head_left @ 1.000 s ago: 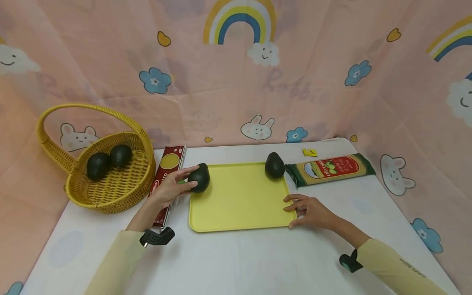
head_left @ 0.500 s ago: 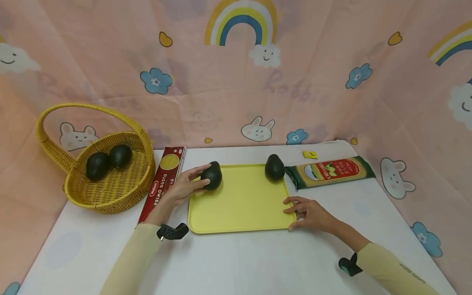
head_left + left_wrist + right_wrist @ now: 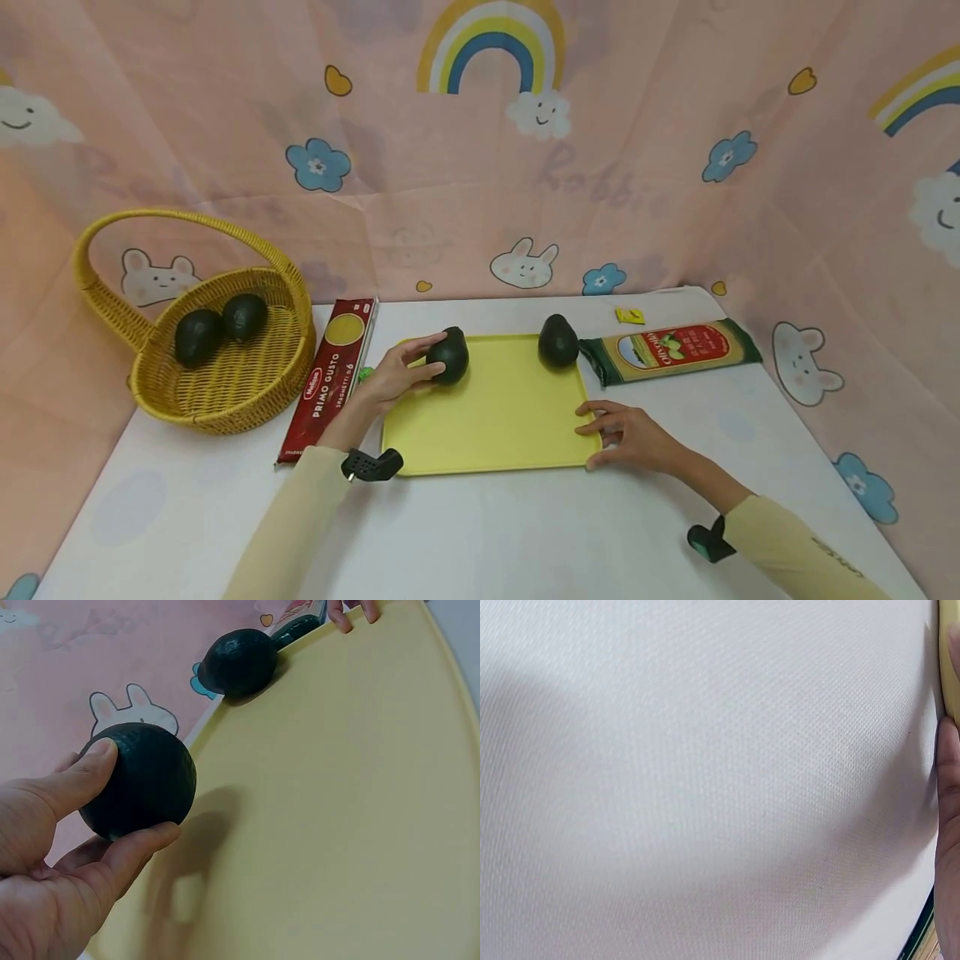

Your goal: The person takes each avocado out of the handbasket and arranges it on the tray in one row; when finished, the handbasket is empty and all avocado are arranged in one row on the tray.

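Observation:
In the head view my left hand (image 3: 401, 372) holds a dark green avocado (image 3: 451, 357) over the left part of the yellow tray (image 3: 495, 425). The left wrist view shows thumb and fingers gripping this avocado (image 3: 142, 780) from two sides, above its shadow. A second avocado (image 3: 558, 341) sits at the tray's far right corner. My right hand (image 3: 637, 437) grips the tray's right rim, fingertips over the edge and thumb by the near corner. Only part of that hand (image 3: 949, 802) shows in the right wrist view, beside the tray edge (image 3: 949, 682).
A yellow wicker basket (image 3: 225, 408) with two avocados (image 3: 199, 337) stands at the left. A red spaghetti pack (image 3: 330, 375) lies between basket and tray, near a small green item (image 3: 365, 373). A green-and-gold packet (image 3: 675, 350) and a small yellow packet (image 3: 630, 316) lie at the right.
My left hand has carried the avocado rightward, from the tray's left edge to farther in over it. The right hand stays at the tray's right rim.

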Demonstrator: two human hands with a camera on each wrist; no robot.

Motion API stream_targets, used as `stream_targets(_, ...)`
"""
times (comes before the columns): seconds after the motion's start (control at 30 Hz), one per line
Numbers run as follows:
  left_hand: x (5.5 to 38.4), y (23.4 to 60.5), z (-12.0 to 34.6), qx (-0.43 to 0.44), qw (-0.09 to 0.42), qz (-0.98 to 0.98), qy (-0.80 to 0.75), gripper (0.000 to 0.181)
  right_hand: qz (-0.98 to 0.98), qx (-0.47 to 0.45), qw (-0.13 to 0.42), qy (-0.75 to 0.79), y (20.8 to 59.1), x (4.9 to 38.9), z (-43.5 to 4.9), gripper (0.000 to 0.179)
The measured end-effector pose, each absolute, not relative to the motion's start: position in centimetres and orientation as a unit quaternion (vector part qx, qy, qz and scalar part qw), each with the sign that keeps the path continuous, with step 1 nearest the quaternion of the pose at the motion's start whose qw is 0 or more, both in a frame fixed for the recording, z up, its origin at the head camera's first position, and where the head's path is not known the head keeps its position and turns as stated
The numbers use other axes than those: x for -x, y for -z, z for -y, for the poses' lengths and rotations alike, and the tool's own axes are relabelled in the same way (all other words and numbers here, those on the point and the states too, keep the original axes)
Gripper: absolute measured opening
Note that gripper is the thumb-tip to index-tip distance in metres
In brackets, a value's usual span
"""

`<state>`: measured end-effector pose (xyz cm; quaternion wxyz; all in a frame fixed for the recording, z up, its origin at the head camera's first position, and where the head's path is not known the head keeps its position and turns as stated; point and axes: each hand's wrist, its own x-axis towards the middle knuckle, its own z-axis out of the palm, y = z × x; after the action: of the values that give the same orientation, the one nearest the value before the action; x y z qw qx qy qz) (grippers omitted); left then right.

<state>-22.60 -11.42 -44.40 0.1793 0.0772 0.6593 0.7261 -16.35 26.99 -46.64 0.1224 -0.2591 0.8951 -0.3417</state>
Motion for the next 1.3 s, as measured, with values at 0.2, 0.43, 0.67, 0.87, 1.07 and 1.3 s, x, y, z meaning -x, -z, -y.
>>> stream_targets(0.2, 23.2, 44.7, 10.1, -0.092, 0.185, -0.646, -0.735, 0.054, -0.895, 0.255, 0.125, 0.344, 46.7, 16.3, -27.0, 0.044)
stream_targets(0.43, 23.7, 45.3, 8.5, -0.116, 0.185, -0.636, -0.74, 0.052, -0.894, 0.249, 0.129, 0.349, 46.7, 16.3, -27.0, 0.043)
stream_targets(0.67, 24.5, 45.7, 7.2, -0.13, 0.194, -0.64, -0.732, 0.05, -0.892, 0.25, 0.127, 0.356, 46.7, 16.2, -27.0, 0.043)
stream_targets(0.87, 25.5, 45.8, 5.2, -0.111, 0.194, -0.655, -0.722, 0.051, -0.892, 0.256, 0.117, 0.354, 46.7, 16.2, -27.1, 0.043)
stream_targets(1.07, 26.0, 45.7, 3.6, -0.114, 0.177, -0.671, -0.71, 0.05, -0.89, 0.251, 0.125, 0.36, 46.8, 16.1, -27.2, 0.044)
stream_targets(1.3, 26.1, 45.5, 2.2, -0.102, 0.151, -0.688, -0.703, 0.05, -0.891, 0.249, 0.127, 0.358, 46.7, 16.1, -27.0, 0.043)
